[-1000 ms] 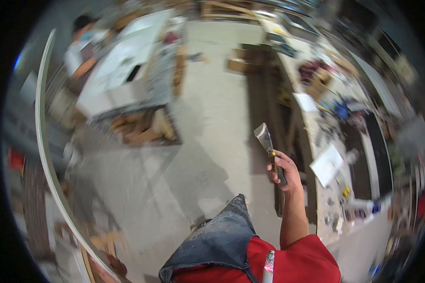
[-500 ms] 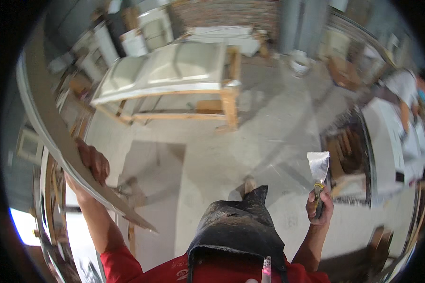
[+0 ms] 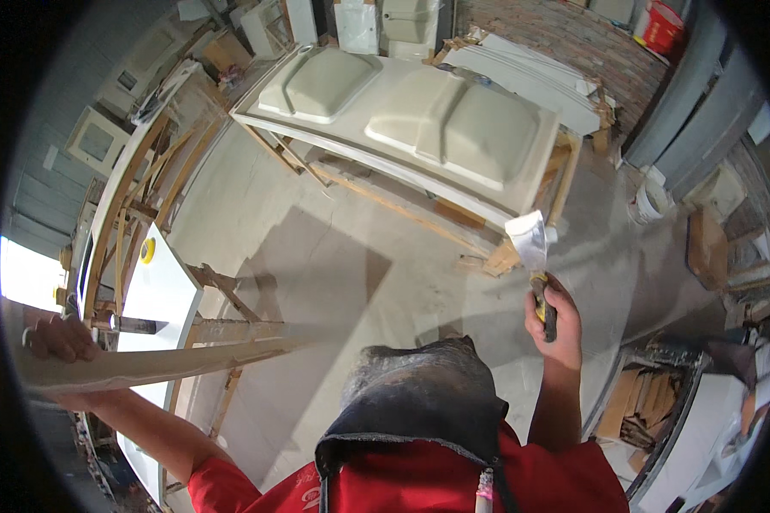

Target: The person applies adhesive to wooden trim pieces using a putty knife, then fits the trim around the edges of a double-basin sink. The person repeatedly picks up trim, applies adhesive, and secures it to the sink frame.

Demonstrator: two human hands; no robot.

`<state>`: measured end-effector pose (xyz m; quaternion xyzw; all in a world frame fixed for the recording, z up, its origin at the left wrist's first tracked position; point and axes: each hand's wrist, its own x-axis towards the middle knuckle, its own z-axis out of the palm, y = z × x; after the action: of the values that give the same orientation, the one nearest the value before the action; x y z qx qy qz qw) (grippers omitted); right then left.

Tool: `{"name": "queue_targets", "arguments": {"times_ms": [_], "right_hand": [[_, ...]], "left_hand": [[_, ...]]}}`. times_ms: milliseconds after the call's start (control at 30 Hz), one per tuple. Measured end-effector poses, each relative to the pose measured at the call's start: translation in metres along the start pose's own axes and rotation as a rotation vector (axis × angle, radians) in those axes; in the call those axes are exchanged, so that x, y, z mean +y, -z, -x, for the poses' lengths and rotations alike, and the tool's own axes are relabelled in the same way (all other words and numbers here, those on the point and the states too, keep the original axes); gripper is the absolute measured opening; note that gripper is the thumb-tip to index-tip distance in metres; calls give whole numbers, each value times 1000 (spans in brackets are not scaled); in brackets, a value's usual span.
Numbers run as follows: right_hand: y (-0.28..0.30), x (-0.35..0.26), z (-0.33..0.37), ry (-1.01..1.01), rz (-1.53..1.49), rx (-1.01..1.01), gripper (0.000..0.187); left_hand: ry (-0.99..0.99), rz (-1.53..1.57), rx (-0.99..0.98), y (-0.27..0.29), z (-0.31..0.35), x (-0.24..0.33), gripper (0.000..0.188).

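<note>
Gripping long pale strip (image 3: 171,365) near its left end in left hand (image 3: 62,339), beside white board (image 3: 164,295), and scraper (image 3: 532,255) blade-up in closed right hand (image 3: 561,323), could clip dark cylinder (image 3: 137,325) by swinging one-handed.

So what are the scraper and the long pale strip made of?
The scraper's blade looks like shiny metal, given its bright reflection; the black-yellow handle suggests plastic or rubber. The long strip looks pale and matt, perhaps wood or plastic; I can't tell which.
</note>
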<state>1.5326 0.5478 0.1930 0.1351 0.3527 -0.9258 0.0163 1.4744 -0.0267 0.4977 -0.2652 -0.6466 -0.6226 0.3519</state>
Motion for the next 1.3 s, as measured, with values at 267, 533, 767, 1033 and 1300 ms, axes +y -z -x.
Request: {"name": "queue_targets", "arguments": {"times_ms": [267,533,767,1033,1300], "right_hand": [[-65,23,-167,-28,59,91,33],[-157,79,-278,133,46,394,30],[-211,98,-339,242,24,434,29],[-255,119,-434,375,-3,558,30],[-360,185,-454,372,141,1151,37]], "left_hand": [[-193,-814,161,72,-70,-108,32],[-12,646,385,147,-244,-313,31],[115,227,-509,91,-388,-480,31],[324,272,-903,37,-499,-642,34],[693,-414,-458,55,-529,-819,81]]}}
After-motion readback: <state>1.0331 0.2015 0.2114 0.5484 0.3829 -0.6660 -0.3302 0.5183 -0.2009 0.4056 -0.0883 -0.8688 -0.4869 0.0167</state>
